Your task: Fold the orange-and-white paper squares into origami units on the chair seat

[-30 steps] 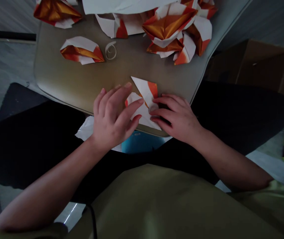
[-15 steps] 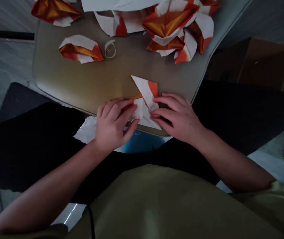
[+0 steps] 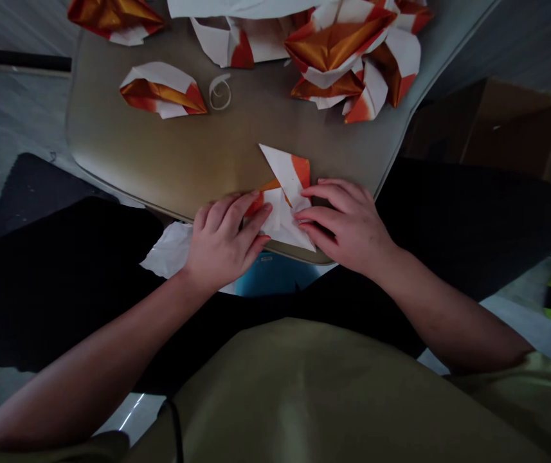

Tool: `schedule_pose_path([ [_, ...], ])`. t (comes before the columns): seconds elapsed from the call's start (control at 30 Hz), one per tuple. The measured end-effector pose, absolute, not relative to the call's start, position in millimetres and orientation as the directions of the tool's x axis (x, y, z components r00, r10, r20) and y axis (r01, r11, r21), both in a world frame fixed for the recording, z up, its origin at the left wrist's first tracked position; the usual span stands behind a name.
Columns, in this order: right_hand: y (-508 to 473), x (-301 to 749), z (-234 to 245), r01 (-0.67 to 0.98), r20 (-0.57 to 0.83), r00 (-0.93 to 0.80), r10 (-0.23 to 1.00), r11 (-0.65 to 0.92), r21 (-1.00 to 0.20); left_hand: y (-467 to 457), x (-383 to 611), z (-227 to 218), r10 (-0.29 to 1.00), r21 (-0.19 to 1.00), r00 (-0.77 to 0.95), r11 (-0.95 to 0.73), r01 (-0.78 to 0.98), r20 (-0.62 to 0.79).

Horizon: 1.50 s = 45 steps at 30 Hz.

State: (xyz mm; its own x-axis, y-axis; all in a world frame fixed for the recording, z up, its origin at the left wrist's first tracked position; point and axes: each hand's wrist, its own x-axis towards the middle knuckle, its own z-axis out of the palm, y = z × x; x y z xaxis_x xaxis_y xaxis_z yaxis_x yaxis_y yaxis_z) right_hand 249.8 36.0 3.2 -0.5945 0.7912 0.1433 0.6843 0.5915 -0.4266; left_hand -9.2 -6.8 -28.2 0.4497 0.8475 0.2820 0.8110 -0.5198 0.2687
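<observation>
A partly folded sheet of white, orange and gold paper [image 3: 280,222] lies at the front edge of a padded surface. One pointed flap stands out toward the far side. My left hand [image 3: 224,238] is closed on the paper's left side, thumb near the index finger; part of the paper is hidden beneath it. Over the right side rests my right hand [image 3: 345,218], open, its fingers apart and the tips touching the paper. Farther off lies a folded paper boat shape [image 3: 163,90] with a gold hollow, beside a curled thin white band [image 3: 220,92].
Several folded gold-and-white papers [image 3: 340,48] are heaped at the far right of the padded surface [image 3: 159,151]. Another folded paper [image 3: 116,19] sits far left. Crumpled white paper [image 3: 169,249] and a blue object [image 3: 278,275] are below the near edge. A cardboard box [image 3: 511,125] stands right.
My left thumb has drawn closer to its index finger. Both hands stay on the folded paper, whose shape looks the same. The view has shifted slightly.
</observation>
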Motion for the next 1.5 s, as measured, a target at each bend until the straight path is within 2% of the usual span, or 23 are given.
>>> schedule_pose_path([
  [0.2,42,245,-2,0.678,0.201,-0.597,0.777,0.622,-0.392,-17,-8,-35,0.855,0.264,0.446,-0.509,0.819,0.266],
  [0.4,53,236,7,0.672,0.241,-0.612,0.753,0.656,-0.345,-21,-7,-42,0.867,0.311,0.427,-0.493,0.813,0.258],
  [0.53,68,226,18,0.511,0.275,-0.783,0.558,0.829,-0.228,-11,-5,-37,0.871,0.351,0.372,-0.474,0.808,0.32],
  [0.6,79,222,19,0.416,0.225,-0.861,0.456,0.886,-0.206,-6,-2,-34,0.874,0.371,0.329,-0.457,0.809,0.359],
  [0.67,90,219,18,0.382,0.146,-0.896,0.42,0.895,-0.231,-2,1,-32,0.874,0.378,0.294,-0.442,0.813,0.388],
  [0.8,102,219,13,0.391,0.06,-0.903,0.426,0.872,-0.295,-1,6,-31,0.867,0.384,0.255,-0.43,0.817,0.427],
  [1.03,100,221,10,0.424,0.068,-0.874,0.482,0.822,-0.38,-4,5,-30,0.879,0.432,0.212,-0.404,0.806,0.426],
  [1.3,93,221,7,0.461,0.128,-0.831,0.541,0.799,-0.387,-3,5,-26,0.911,0.545,0.156,-0.359,0.757,0.383],
  [1.5,86,219,2,0.481,0.174,-0.808,0.563,0.801,-0.355,-1,4,-23,0.917,0.578,0.139,-0.348,0.739,0.374],
])
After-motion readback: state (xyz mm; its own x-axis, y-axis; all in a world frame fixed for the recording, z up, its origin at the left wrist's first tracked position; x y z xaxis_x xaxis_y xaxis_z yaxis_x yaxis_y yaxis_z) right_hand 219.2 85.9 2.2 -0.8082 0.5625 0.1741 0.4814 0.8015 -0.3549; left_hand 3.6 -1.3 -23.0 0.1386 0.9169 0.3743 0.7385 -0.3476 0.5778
